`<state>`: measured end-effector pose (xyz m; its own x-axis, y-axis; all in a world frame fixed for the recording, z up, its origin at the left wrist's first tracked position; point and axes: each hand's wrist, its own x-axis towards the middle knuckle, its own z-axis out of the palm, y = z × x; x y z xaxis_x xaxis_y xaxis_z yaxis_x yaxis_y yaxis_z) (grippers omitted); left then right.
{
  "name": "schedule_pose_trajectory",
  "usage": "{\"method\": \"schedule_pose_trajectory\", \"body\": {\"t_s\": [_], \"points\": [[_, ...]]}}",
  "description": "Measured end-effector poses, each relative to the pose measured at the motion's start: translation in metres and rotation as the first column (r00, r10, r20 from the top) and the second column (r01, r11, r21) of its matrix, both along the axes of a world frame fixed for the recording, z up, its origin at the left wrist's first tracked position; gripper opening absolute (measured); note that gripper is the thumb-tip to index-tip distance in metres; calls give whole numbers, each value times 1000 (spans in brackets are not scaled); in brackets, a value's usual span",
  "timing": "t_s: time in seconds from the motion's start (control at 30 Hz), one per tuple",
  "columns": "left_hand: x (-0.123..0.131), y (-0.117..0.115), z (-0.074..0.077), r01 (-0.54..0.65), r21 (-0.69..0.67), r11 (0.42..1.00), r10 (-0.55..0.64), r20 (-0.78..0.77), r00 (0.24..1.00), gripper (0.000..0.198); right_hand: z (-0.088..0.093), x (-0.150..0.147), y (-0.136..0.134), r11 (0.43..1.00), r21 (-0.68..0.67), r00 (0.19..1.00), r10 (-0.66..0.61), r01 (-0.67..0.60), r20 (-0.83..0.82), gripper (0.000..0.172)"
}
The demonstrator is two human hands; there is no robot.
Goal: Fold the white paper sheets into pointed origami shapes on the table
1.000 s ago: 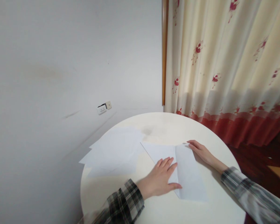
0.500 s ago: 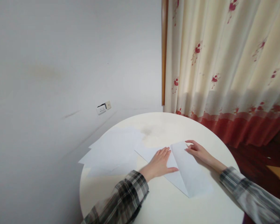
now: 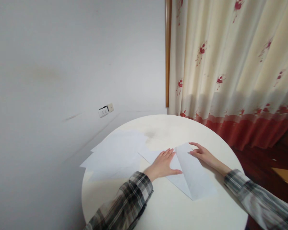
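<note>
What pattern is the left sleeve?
The left sleeve is black, grey and white plaid, best seen in the head view.

Your left hand [image 3: 162,163] hides some of the folded paper [image 3: 194,175] under it. Your right hand [image 3: 201,154] covers a bit of its edge, and you can't tell if it is pinching there or just touching. The bottom of the view cuts off your left sleeve [image 3: 124,204] and the near side of the table [image 3: 168,204]. The curtain [image 3: 230,57] runs out past the top. The white sheets [image 3: 117,156] blend together, too faint to count
</note>
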<state>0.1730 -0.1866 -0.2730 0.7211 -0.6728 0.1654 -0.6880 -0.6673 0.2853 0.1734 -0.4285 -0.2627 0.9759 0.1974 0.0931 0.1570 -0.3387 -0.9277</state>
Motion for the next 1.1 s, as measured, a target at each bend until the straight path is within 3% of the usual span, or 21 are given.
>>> {"method": "schedule_pose_trajectory", "body": {"t_s": [0.13, 0.23, 0.37, 0.53, 0.63, 0.7, 0.83, 1.03, 1.1], "points": [[-1, -1, 0, -16, 3, 1000, 16, 16, 1000, 90, -2, -3, 5, 999, 46, 998, 2, 1, -60, 65], [0, -2, -2, -27, 14, 1000, 27, 19, 999, 92, -6, 3, 5, 1000, 29, 994, 0, 4, -107, 60], [-1, -4, -2, -56, 30, 998, 55, 31, 998, 92, 2, 21, 0, 968, -252, 999, -11, 2, -33, 38], [-14, -3, 8, -52, 61, 997, 48, 69, 997, 80, 31, 46, 0, 765, -637, 973, 64, 95, 222, 7], [-22, -2, 15, -15, 66, 998, 6, 132, 991, 70, 44, 53, 10, 636, -750, 944, 101, 180, 313, 9], [-22, -1, 18, -11, 57, 998, 1, 169, 986, 60, 49, 51, 19, 587, -769, 913, 120, 252, 391, 12], [-16, 3, 15, -16, 16, 1000, 12, 202, 979, 43, 52, 39, 31, 595, -721, 800, 207, 354, 563, 17], [-13, 5, 7, -143, -12, 990, 142, 223, 964, 49, 36, 5, 38, 712, -542, 554, 256, 446, 792, 24], [-14, 3, 5, -174, -22, 985, 174, 220, 960, 49, 25, -11, 44, 721, -556, 557, 284, 413, 781, 21]]}}
